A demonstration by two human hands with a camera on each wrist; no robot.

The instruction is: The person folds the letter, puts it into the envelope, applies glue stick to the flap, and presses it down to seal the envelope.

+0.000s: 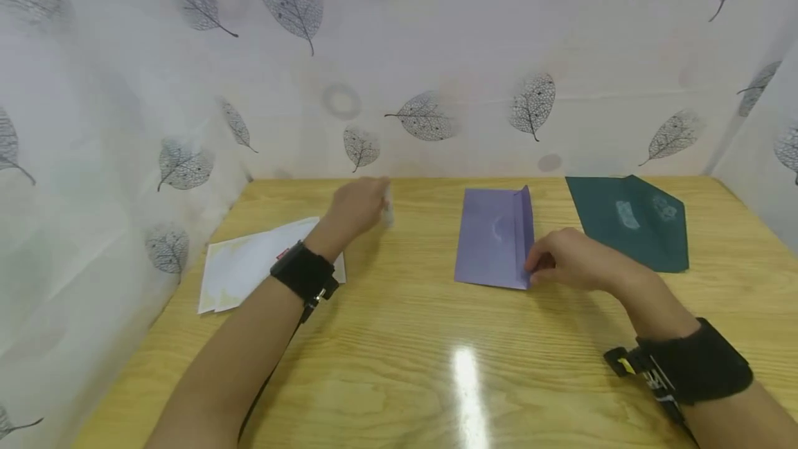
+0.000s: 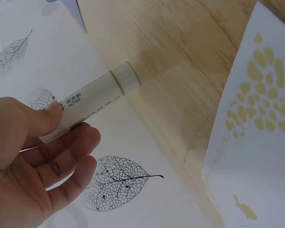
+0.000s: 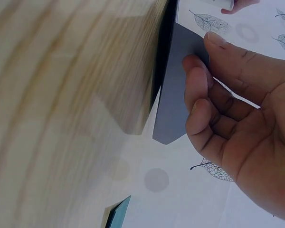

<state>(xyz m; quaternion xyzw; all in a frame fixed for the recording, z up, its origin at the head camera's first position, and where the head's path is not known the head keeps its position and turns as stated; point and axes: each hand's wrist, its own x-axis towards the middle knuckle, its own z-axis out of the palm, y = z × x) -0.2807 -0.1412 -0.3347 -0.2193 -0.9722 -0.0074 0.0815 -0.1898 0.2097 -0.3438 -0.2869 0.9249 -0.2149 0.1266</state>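
Wood table (image 1: 386,338), left fingers (image 2: 88,137) gripping white tube (image 2: 95,99), print (image 2: 73,101) illegible; right fingers (image 3: 197,88) pinching purple envelope (image 1: 489,238)

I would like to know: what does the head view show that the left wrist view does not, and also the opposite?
Only the head view: the person's right grip at the flap of the purple envelope, and the dark green envelope.

Only the left wrist view: readable-sized detail on the white tube, namely dark lettering and a thin ring near one end.

Both: the left grip holding that tube, yellow-patterned white paper, wooden tabletop, leaf-print backdrop, and purple, apparently the same envelope, just a corner from the wrist.
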